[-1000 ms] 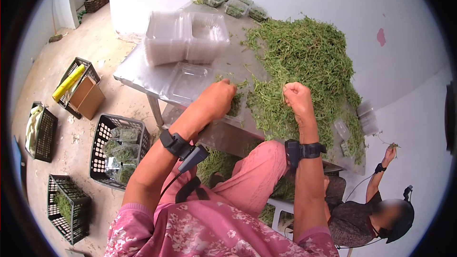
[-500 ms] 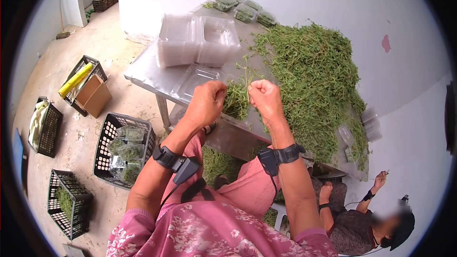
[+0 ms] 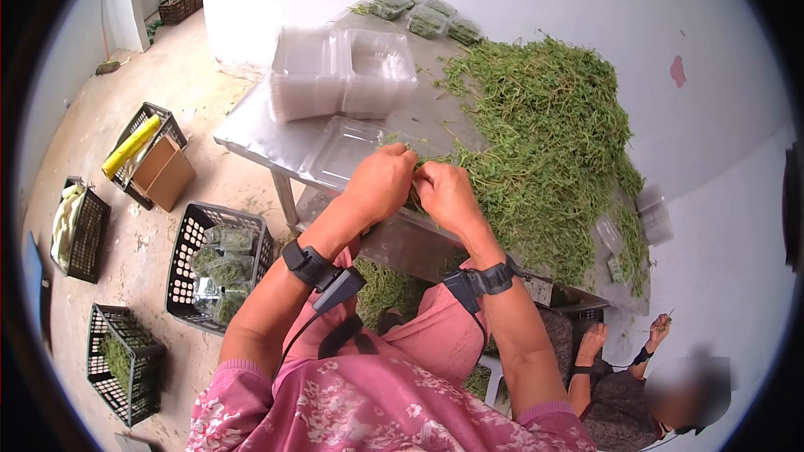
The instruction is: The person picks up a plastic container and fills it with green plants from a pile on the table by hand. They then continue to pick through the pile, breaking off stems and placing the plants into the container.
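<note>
At frame centre, I have my left hand (image 3: pixel 385 179) and right hand (image 3: pixel 450 194) close together, fingers pinched shut, perhaps on sprigs; the greens (image 3: pixel 548 130) lie heaped right of centre, on the table (image 3: pixel 260 127).

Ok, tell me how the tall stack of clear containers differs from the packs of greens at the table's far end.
The stack is open and looks empty on top, while the packs of greens are filled. The stack rises in one tall, nested pile; the packs of greens sit low, grouped side by side. Both are see-through and rest on the metal table.
</note>
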A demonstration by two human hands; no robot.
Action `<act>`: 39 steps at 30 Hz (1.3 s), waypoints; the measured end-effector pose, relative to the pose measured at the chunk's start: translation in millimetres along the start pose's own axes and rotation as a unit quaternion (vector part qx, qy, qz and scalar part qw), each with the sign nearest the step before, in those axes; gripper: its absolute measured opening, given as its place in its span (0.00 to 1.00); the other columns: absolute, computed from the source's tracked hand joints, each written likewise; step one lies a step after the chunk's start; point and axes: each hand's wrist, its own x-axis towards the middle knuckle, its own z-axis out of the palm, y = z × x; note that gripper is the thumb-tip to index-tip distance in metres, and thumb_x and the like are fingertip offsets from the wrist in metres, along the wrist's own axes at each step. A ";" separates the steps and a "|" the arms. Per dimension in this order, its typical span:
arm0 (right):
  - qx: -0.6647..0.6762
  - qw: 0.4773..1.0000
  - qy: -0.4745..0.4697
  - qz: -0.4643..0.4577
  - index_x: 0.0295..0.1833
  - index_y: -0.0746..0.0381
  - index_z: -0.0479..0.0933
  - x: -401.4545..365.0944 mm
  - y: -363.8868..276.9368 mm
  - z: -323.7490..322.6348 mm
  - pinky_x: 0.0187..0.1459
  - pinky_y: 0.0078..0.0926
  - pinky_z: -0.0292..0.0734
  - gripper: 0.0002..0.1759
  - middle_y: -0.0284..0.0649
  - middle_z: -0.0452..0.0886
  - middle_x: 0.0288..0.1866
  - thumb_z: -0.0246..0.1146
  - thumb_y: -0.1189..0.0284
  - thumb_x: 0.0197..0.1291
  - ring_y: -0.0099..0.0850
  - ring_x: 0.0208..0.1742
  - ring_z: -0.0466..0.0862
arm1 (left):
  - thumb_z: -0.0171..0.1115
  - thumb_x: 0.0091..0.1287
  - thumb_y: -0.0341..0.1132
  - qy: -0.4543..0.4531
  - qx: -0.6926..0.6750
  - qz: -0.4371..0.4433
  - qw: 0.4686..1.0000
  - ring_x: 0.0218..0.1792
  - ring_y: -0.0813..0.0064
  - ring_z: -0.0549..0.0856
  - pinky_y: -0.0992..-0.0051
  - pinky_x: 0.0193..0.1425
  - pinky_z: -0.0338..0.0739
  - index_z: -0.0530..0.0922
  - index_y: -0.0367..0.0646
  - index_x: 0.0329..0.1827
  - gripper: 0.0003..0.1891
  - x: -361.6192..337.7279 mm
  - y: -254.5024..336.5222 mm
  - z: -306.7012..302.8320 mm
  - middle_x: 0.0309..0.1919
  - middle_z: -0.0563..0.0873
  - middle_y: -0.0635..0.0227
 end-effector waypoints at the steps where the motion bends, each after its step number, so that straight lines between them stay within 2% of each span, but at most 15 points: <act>1: 0.019 1.000 0.011 -0.004 0.36 0.65 0.81 -1.2 0.5 -3.5 0.37 0.41 0.79 0.05 0.53 0.83 0.31 0.62 0.75 0.57 0.51 0.33 0.84 | 0.62 0.59 0.26 -0.010 0.009 0.004 1.000 0.41 0.49 0.82 0.58 0.45 0.78 0.79 0.35 0.38 0.06 0.5 0.3 1.1 0.34 0.81 0.54; 3: 0.059 0.998 0.033 -0.013 0.37 0.66 0.81 -4.1 1.1 -14.9 0.34 0.37 0.78 0.05 0.51 0.83 0.28 0.62 0.76 0.58 0.45 0.29 0.85 | 0.61 0.59 0.26 -0.017 0.032 0.021 0.999 0.41 0.50 0.82 0.59 0.46 0.78 0.79 0.36 0.36 0.05 0.4 -1.5 3.7 0.34 0.81 0.54; 6: 0.121 0.987 0.100 0.034 0.39 0.67 0.81 -3.9 13.3 -25.5 0.30 0.28 0.75 0.06 0.44 0.83 0.25 0.63 0.75 0.61 0.29 0.24 0.81 | 0.61 0.58 0.26 -0.032 0.062 0.043 0.997 0.41 0.52 0.82 0.60 0.46 0.79 0.78 0.37 0.34 0.03 -1.7 -1.9 6.6 0.34 0.81 0.56; 7: 0.148 0.980 0.123 0.045 0.40 0.67 0.81 -2.7 21.9 -26.1 0.29 0.23 0.74 0.06 0.38 0.83 0.24 0.63 0.74 0.63 0.20 0.24 0.78 | 0.60 0.57 0.26 -0.038 0.071 0.050 0.996 0.41 0.52 0.82 0.60 0.46 0.79 0.78 0.37 0.33 0.03 -1.7 -1.5 7.8 0.34 0.81 0.56; 10: 0.185 0.964 0.181 0.054 0.41 0.67 0.81 -3.4 32.3 -23.6 0.29 0.23 0.74 0.06 0.37 0.84 0.25 0.63 0.75 0.63 0.19 0.23 0.78 | 0.61 0.54 0.26 -0.052 0.087 0.091 0.991 0.42 0.53 0.82 0.62 0.47 0.79 0.78 0.37 0.30 0.02 0.1 -2.8 16.1 0.33 0.82 0.57; 11: 0.191 0.961 0.191 0.063 0.42 0.66 0.80 -5.5 32.7 -17.8 0.31 0.25 0.75 0.05 0.39 0.83 0.31 0.63 0.77 0.61 0.24 0.24 0.79 | 0.61 0.53 0.25 -0.057 0.087 0.096 0.990 0.41 0.53 0.83 0.62 0.47 0.79 0.78 0.37 0.30 0.03 0.6 -2.8 17.5 0.33 0.82 0.57; 14: 0.086 0.965 0.245 -0.023 0.44 0.66 0.78 -12.4 33.9 0.1 0.35 0.28 0.77 0.08 0.42 0.81 0.38 0.64 0.79 0.58 0.29 0.28 0.81 | 0.60 0.52 0.25 -0.088 0.085 0.102 0.987 0.41 0.53 0.83 0.62 0.46 0.79 0.78 0.37 0.29 0.03 2.1 -3.0 17.6 0.33 0.82 0.58; 15: 0.096 0.970 0.223 0.010 0.45 0.65 0.77 -15.3 32.6 5.6 0.39 0.31 0.78 0.09 0.45 0.78 0.43 0.63 0.81 0.57 0.37 0.35 0.83 | 0.60 0.52 0.25 -0.106 0.083 0.096 0.986 0.41 0.53 0.83 0.62 0.46 0.80 0.78 0.38 0.29 0.03 3.8 -3.7 16.2 0.32 0.82 0.58; 19: 0.095 0.963 0.251 -0.015 0.44 0.65 0.77 -8.0 45.3 23.2 0.45 0.39 0.78 0.09 0.46 0.78 0.45 0.62 0.82 0.56 0.47 0.44 0.81 | 0.58 0.52 0.23 -0.184 0.085 0.039 0.978 0.43 0.51 0.84 0.60 0.49 0.79 0.80 0.37 0.31 0.05 12.6 2.7 8.8 0.36 0.83 0.54; 23: 0.096 0.962 0.255 -0.026 0.43 0.65 0.76 -9.7 47.9 22.7 0.46 0.40 0.77 0.09 0.46 0.78 0.43 0.62 0.82 0.55 0.47 0.43 0.81 | 0.57 0.53 0.23 -0.173 0.098 0.056 0.979 0.42 0.50 0.84 0.59 0.48 0.79 0.80 0.36 0.31 0.05 13.3 5.4 10.2 0.36 0.83 0.53; 26: 0.072 0.961 0.264 -0.043 0.43 0.66 0.78 -11.0 53.6 24.1 0.35 0.27 0.78 0.09 0.42 0.79 0.45 0.63 0.83 0.56 0.30 0.30 0.81 | 0.59 0.53 0.23 -0.155 0.102 0.068 0.980 0.40 0.50 0.84 0.58 0.46 0.79 0.79 0.36 0.33 0.05 10.0 7.2 8.1 0.36 0.82 0.54; 28: 0.086 0.958 0.271 -0.034 0.44 0.66 0.78 -13.5 52.5 24.1 0.36 0.27 0.78 0.10 0.42 0.79 0.45 0.63 0.83 0.56 0.30 0.30 0.81 | 0.62 0.53 0.24 -0.122 0.103 0.074 0.984 0.37 0.50 0.83 0.59 0.42 0.79 0.77 0.37 0.34 0.06 6.2 5.9 7.9 0.37 0.81 0.55; 32: 0.137 0.959 0.248 0.024 0.46 0.65 0.76 -16.9 42.1 16.6 0.40 0.36 0.78 0.12 0.45 0.77 0.46 0.63 0.82 0.55 0.39 0.36 0.81 | 0.65 0.54 0.27 -0.089 0.129 0.050 0.986 0.44 0.52 0.82 0.60 0.47 0.78 0.78 0.37 0.40 0.11 2.7 11.4 2.2 0.43 0.80 0.56; 34: 0.113 0.958 0.263 0.003 0.48 0.65 0.75 -16.2 45.0 18.9 0.39 0.34 0.77 0.14 0.45 0.76 0.45 0.64 0.82 0.54 0.35 0.32 0.79 | 0.67 0.53 0.28 -0.052 0.140 0.081 0.985 0.48 0.54 0.81 0.61 0.52 0.77 0.79 0.38 0.42 0.13 2.7 9.5 1.3 0.45 0.80 0.57; 39: 0.094 0.959 0.266 0.012 0.51 0.66 0.75 -15.5 42.9 19.4 0.42 0.35 0.77 0.17 0.44 0.75 0.44 0.65 0.81 0.55 0.36 0.32 0.79 | 0.68 0.52 0.30 -0.088 0.223 0.085 0.967 0.53 0.59 0.80 0.59 0.62 0.70 0.80 0.41 0.42 0.14 8.0 12.2 -0.4 0.45 0.81 0.61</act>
